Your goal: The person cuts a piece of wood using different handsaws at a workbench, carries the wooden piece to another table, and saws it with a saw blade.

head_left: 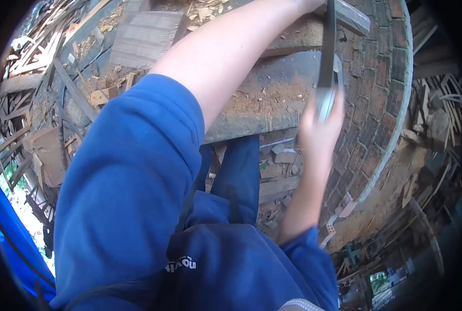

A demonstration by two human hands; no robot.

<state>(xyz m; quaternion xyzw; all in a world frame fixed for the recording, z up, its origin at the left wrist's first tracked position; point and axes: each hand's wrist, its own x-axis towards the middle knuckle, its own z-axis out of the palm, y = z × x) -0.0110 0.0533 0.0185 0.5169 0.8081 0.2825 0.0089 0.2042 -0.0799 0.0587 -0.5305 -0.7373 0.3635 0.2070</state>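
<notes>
My right hand [321, 122], blurred by motion, is closed around the pale grey handle of a long tool [328, 57]. The tool's dark, narrow blade or bar points up to the top edge. My left arm crosses the upper middle, and only part of my left hand [314, 4] shows at the top edge, close to the far part of the tool and a wooden piece [354, 19]. Its fingers are cut off or hidden. Below lies a worn work surface [285, 78] with wood shavings and dust [257, 102].
A thick wood block [147, 39] lies at the upper left, near a small drilled block [102, 96]. Scrap wood is piled on both sides. Brick paving [365, 103] curves along the right. Stones [284, 155] lie below the work surface.
</notes>
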